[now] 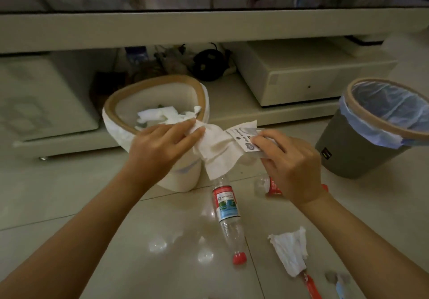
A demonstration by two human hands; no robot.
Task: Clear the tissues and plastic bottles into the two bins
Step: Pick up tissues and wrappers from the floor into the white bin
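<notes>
So both hands are up in front of the white bin [120, 122], which sits on the floor [69, 205] left of centre. The left hand [160, 150] has its grip pinched on one end of a big white tissue [218, 152], thumb and fingers closed over the edge right at the bin's near rim. The right hand [287, 159] is curled around a small plastic bottle with a white label [246, 137], and the tissue seems to hang between the two hands, draped against the bottle. Can't tell if the tissue is actually stuck to it or just lying over it.

The white bin has a tan rim and already has a few crumpled tissues [162, 117] in it. Off to the right, well apart, there's a grey bin [362, 145] with a bluish liner [390, 106] and the same kind of tan ring.

On the floor nearer to me: a clear bottle with a red label and red cap [228, 217] lying flat, cap pointing near. Another crushed bottle with red on it [270, 186] is mostly hidden behind the right hand. A loose crumpled tissue [290, 250] lies near right, touching something red [311, 284] under its near end.

Far side is a low cream TV stand [209, 27] with some cables and a dark round thing [209, 64] underneath.
</notes>
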